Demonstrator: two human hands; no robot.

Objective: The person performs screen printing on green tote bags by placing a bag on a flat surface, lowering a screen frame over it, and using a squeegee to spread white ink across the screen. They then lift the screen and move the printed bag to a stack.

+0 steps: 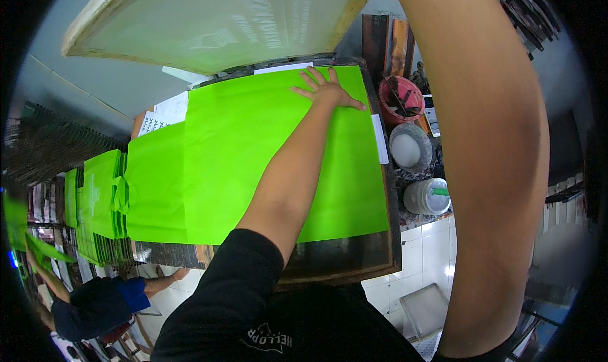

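Fabric [228, 165] gets what looks like smoothing under the wide-splayed left hand [327, 94], next move probably lowering the screen [221, 29] beyond it, right hand out of view.

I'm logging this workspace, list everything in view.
Large sheet: one, green, centre
Table: one, dark, beneath sheet
Smaller pieces: several, green, left
Framed screen: one, pale, top
Papers: several, white, around sheet
Tub: one, pink, right of table
Bowl: one, grey, nearer than tub
Bucket: one, white, nearer than bowl
Boards: several, brown, beyond tub
Wire racks: several, dark, left
Rectangular item: one, whitish, floor
Co-worker: one, dark-topped, lower left
Left hand: one, bare, on sheet
Right arm: one, bare, right; hand unseen
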